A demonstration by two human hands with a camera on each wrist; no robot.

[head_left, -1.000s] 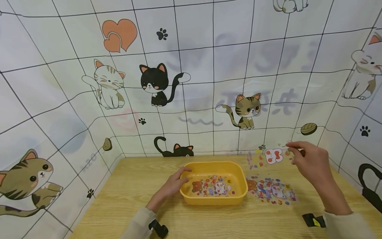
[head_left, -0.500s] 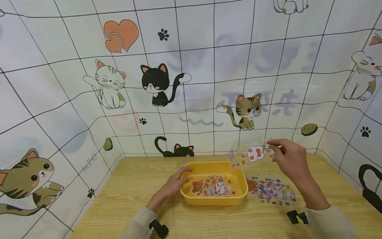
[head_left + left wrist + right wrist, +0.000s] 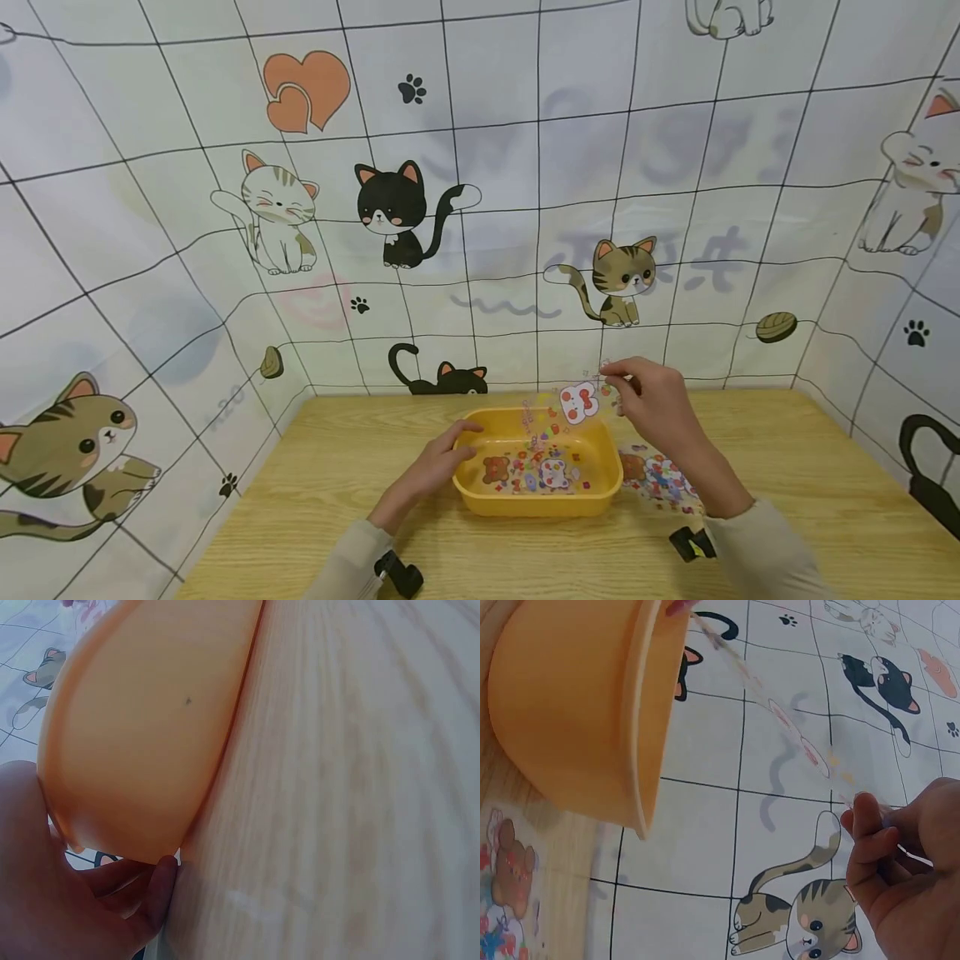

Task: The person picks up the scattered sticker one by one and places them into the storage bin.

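A yellow plastic basin [image 3: 536,505] stands on the wooden table. My left hand [image 3: 438,458] holds its left end, fingers over the rim; the left wrist view shows fingertips against the outer wall [image 3: 142,735]. With thumb and fingers, my right hand [image 3: 656,404] pinches the right corner of a clear sticker sheet [image 3: 579,402] that bears a white, red-bowed character. The sheet hangs tilted above the basin's back right part, and appears nearly edge-on in the right wrist view. More clear stickers [image 3: 553,472], with a brown bear and a white figure, show in the basin.
Right of the basin, other clear sticker sheets [image 3: 663,479] lie on the table [image 3: 315,517], partly hidden by my right forearm. A cat-printed, gridded white curtain [image 3: 495,250] hangs behind and at both sides. A black strap [image 3: 933,467] shows at the right edge.
My right hand has moved left with the pinched sticker sheet, from over the table's right side to above the basin. My left hand and the basin have stayed put.
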